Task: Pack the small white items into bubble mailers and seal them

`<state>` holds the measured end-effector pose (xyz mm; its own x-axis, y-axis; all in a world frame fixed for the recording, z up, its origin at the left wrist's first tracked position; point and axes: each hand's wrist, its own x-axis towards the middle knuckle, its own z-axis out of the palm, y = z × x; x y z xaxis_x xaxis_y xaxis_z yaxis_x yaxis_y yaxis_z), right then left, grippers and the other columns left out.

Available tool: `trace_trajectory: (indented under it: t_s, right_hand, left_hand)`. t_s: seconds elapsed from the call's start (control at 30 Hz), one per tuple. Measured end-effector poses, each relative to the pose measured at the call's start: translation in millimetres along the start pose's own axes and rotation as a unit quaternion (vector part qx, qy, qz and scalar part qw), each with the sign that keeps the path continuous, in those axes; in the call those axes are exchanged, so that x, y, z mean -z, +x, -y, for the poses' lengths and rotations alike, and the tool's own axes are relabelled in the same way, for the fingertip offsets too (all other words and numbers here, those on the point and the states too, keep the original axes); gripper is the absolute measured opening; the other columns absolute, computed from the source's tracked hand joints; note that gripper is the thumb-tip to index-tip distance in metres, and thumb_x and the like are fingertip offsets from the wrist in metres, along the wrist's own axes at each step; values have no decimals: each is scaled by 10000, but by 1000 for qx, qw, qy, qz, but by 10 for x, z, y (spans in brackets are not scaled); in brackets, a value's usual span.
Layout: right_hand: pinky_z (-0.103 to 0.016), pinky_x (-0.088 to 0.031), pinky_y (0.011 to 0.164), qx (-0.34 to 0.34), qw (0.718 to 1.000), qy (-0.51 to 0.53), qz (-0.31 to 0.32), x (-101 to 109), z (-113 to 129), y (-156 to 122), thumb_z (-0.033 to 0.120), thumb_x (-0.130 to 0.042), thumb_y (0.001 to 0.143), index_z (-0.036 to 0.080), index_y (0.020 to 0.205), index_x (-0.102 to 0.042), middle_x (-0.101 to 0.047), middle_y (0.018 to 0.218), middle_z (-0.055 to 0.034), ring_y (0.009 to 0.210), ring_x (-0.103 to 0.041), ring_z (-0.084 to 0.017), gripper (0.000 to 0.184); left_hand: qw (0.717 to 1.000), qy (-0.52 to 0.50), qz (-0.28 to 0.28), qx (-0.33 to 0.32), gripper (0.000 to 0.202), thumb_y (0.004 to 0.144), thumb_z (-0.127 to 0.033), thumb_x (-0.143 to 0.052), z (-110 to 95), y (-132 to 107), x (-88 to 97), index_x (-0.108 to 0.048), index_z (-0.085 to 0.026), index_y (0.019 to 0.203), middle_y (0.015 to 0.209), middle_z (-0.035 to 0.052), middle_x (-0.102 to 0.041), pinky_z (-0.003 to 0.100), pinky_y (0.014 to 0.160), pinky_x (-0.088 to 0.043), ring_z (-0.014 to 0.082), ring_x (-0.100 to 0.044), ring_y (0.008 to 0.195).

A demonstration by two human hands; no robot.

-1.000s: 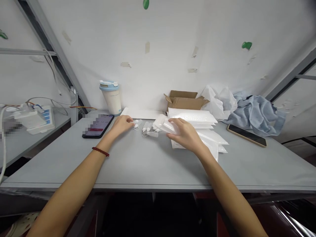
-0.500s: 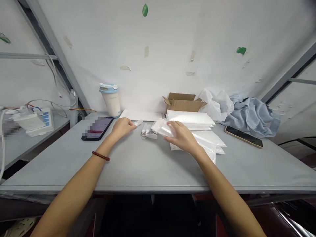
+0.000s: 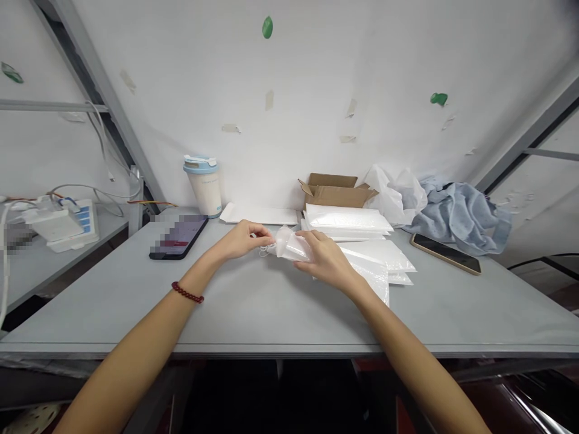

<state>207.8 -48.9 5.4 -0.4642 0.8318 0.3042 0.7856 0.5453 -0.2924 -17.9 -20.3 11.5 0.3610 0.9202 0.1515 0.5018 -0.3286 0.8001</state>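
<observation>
Both hands have drawn together over the tabletop (image 3: 271, 307): the left hand (image 3: 242, 240) pinches a small white piece (image 3: 266, 247) in its fingers at the mouth of the clear bag (image 3: 290, 246), which the right hand (image 3: 325, 260) grips with the opening turned toward it.

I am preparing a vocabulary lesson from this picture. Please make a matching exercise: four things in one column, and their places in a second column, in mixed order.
Things: 1 cup with blue lid; 2 cardboard box; 3 clear plastic bag; 4 red bead bracelet.
Places: A on the wrist of the left hand; B behind the stack of white bags; C held in the right hand; D by the wall, behind the phone with the lit screen.
Pairs: 1-D; 2-B; 3-C; 4-A.
</observation>
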Motion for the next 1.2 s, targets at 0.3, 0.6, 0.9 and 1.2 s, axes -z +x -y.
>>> trace_trajectory:
  t_s: [0.3, 0.6, 0.9, 1.2]
  right_hand:
    - [-394, -441, 845, 10, 1000, 14, 6, -54, 107, -15, 226, -689, 736, 147, 1238, -472, -571, 1148, -131, 1030, -540, -281, 552]
    - [-381, -453, 824, -31, 994, 85, -67, 26, 22, -28, 283, -644, 767, 186, 1213, -483, -572, 1140, -109, 1017, -554, -266, 484]
    - [-404, -445, 840, -56, 993, 83, -69, 75, 23, -49, 305, -611, 778, 181, 1213, -483, -566, 1146, -114, 1023, -550, -279, 471]
    - [-382, -448, 828, -56, 996, 59, -46, 7, 69, -36, 281, -625, 778, 163, 1215, -481, -563, 1149, -125, 1039, -546, -281, 475]
  left_hand:
    - [993, -49, -96, -47, 192, 667, -374, -679, -8, 74, -294, -739, -192, 667, 669, 22, -624, 254, 573, -371, 132, -493, 639]
    - [963, 143, -228, 29, 267, 744, -356, -590, 287, 139, 122, -734, -170, 871, 915, 84, -710, 330, 761, -447, 229, -603, 828]
    - [941, 279, -159, 104, 428, 702, -307, -600, 841, 310, 129, -645, -135, 1091, 992, 122, -689, 353, 823, -436, 302, -586, 993]
    - [969, -132, -196, 69, 601, 668, -300, -680, 291, 109, 183, -505, -198, 1234, 819, 23, -649, 247, 567, -437, 156, -604, 681]
